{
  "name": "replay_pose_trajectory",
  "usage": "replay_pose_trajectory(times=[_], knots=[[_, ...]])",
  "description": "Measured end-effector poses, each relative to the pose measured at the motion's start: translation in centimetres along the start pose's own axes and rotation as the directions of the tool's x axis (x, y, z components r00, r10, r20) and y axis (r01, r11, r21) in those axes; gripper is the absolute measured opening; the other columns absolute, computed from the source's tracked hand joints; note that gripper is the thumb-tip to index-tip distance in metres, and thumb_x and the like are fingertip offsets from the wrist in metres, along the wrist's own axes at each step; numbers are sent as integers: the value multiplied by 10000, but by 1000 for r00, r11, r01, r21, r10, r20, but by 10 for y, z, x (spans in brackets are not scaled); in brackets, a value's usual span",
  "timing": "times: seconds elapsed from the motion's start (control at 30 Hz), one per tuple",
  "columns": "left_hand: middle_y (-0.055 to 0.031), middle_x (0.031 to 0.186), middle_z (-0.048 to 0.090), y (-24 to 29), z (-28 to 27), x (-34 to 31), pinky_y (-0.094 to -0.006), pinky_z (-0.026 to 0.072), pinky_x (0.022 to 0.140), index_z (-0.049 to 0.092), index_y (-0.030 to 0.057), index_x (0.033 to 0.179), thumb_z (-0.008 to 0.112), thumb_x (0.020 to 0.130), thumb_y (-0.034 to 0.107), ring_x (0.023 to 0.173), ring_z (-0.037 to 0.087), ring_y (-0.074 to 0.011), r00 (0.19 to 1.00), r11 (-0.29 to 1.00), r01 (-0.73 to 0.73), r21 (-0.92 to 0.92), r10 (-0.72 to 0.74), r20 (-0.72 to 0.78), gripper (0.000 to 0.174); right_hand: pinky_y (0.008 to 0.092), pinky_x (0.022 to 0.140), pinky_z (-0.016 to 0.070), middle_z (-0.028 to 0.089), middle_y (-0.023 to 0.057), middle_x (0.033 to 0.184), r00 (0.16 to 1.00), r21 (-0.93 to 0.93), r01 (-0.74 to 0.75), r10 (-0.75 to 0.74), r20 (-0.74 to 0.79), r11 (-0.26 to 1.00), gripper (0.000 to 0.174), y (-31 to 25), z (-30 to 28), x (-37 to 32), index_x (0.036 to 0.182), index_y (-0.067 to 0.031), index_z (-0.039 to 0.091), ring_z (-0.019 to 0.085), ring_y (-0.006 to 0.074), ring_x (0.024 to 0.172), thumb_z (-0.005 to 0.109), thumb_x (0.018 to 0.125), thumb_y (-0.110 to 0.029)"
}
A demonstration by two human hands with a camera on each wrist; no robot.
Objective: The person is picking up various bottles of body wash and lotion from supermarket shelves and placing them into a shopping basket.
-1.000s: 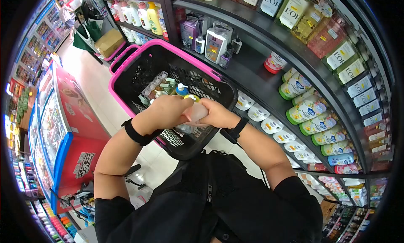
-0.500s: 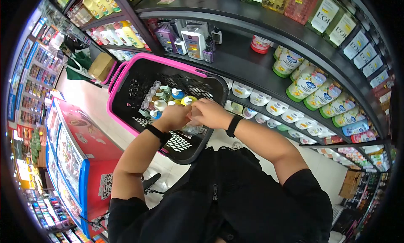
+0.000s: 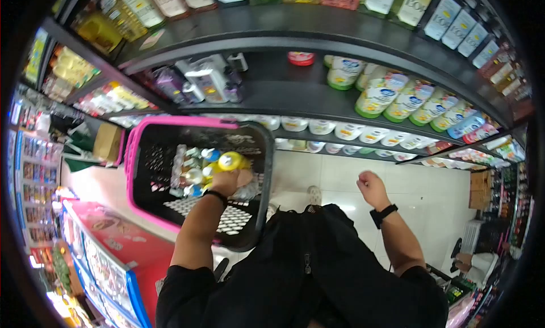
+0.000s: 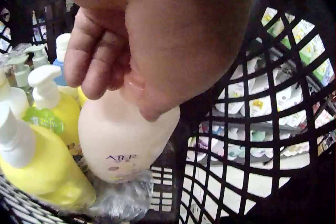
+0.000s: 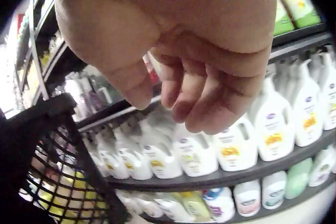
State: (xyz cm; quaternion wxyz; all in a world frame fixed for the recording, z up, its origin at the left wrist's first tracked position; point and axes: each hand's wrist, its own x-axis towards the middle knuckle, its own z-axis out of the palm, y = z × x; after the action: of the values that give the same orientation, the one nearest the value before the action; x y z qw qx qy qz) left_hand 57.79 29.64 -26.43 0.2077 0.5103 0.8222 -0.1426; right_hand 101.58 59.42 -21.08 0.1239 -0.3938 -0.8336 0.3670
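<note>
In the left wrist view, the left hand (image 4: 163, 40) pinches the top of a pale pink bottle (image 4: 123, 134) with curled fingers. The bottle is inside the black basket with a pink rim (image 3: 133, 175), beside yellow pump bottles (image 4: 47, 163); clear plastic lies under it. Its cap is hidden by the hand. The right hand (image 3: 372, 190) is away from the basket, over the floor to its right. In the right wrist view, the right hand (image 5: 173, 50) has loosely curled fingers with nothing in them, in front of shelves of white bottles (image 5: 273, 129).
Dark shelves (image 3: 272, 101) hold green-based bottles (image 3: 380, 95) and, higher up, boxed bottles. A red and blue freezer (image 3: 125, 243) stands at the lower left, a cardboard box (image 3: 108, 142) behind the basket. Pale floor tiles (image 3: 340, 183) lie right of the basket, with another person at the far right.
The right hand has let go of the pink bottle and moved right, out of the basket. The left hand still holds the bottle. The head view has turned, with the basket now farther left.
</note>
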Motion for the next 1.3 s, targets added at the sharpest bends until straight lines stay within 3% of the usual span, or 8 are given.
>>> replay_pose_trajectory(times=[0.33, 0.47, 0.7, 0.9, 1.03, 1.07, 1.13, 1.3], knots=[[-214, 1165, 689, -20, 33, 28, -517, 542, 883, 588, 95, 1199, 547, 926, 215, 1058, 681, -385, 973, 989, 138, 44, -143, 180, 301, 433, 748, 535, 695, 177, 870, 944, -42, -326, 323, -74, 944, 207, 58, -20, -75, 980, -14, 660, 672, 354, 826, 690, 857, -178], [-199, 1061, 703, -22, 34, 19, -519, 539, 861, 589, 73, 1097, 586, 907, 265, 1028, 673, -401, 969, 970, 226, -87, -214, 121, 271, 418, 768, 540, 693, 171, 900, 963, 37, -241, 243, -112, 970, 240, 44, -34, -41, 1021, -8, 658, 672, 333, 840, 704, 858, -178], [-253, 1210, 666, -29, -31, 17, -483, 529, 936, 563, 43, 1293, 695, 854, 357, 1119, 656, -387, 976, 994, 94, -59, -80, 204, 555, 417, 930, 513, 644, 244, 1149, 895, 157, 116, -35, -446, 981, 548, -10, -74, 80, 1313, 34, 528, 639, 356, 1057, 741, 840, -140], [-197, 947, 711, 52, -202, -43, -448, 553, 767, 642, 28, 1153, 708, 856, 244, 878, 695, -378, 928, 961, -53, -270, -53, -369, 373, 450, 1064, 435, 576, 331, 1290, 835, 263, 60, 96, -541, 963, 717, -14, -51, 158, 1364, 116, 454, 555, 447, 1232, 771, 820, -225], [-91, 749, 629, 136, -264, -41, -294, 508, 628, 623, 15, 1141, 737, 874, 117, 664, 625, -171, 864, 752, -388, -533, 96, -494, 308, 458, 1096, 400, 503, 354, 1362, 784, 220, 124, 40, -620, 968, 829, -12, -31, 172, 1419, 146, 360, 501, 466, 1281, 777, 823, -253], [-47, 811, 637, 152, -254, -20, -255, 491, 642, 598, 13, 1194, 714, 911, 76, 710, 587, -96, 818, 535, -551, -641, 196, -540, 312, 466, 1100, 394, 491, 352, 1373, 772, 212, 146, 23, -635, 966, 838, -9, -27, 174, 1424, 145, 348, 488, 472, 1288, 776, 822, -249], [-48, 982, 634, 196, -253, 19, -256, 510, 774, 488, 24, 1327, 669, 945, 35, 891, 607, -112, 862, 255, -482, -838, 309, -402, 423, 470, 1106, 383, 479, 347, 1384, 777, 214, 135, 31, -629, 967, 843, -7, -26, 176, 1434, 139, 341, 473, 473, 1297, 769, 826, -257], [-140, 1201, 586, 276, -249, 120, -305, 523, 863, 425, 32, 1427, 777, 879, 163, 1078, 593, -188, 945, 175, -321, -931, 113, -305, 665, 472, 1104, 381, 480, 343, 1382, 816, 261, 125, 50, -576, 957, 833, -8, -34, 174, 1436, 134, 338, 475, 474, 1290, 758, 830, -253]])
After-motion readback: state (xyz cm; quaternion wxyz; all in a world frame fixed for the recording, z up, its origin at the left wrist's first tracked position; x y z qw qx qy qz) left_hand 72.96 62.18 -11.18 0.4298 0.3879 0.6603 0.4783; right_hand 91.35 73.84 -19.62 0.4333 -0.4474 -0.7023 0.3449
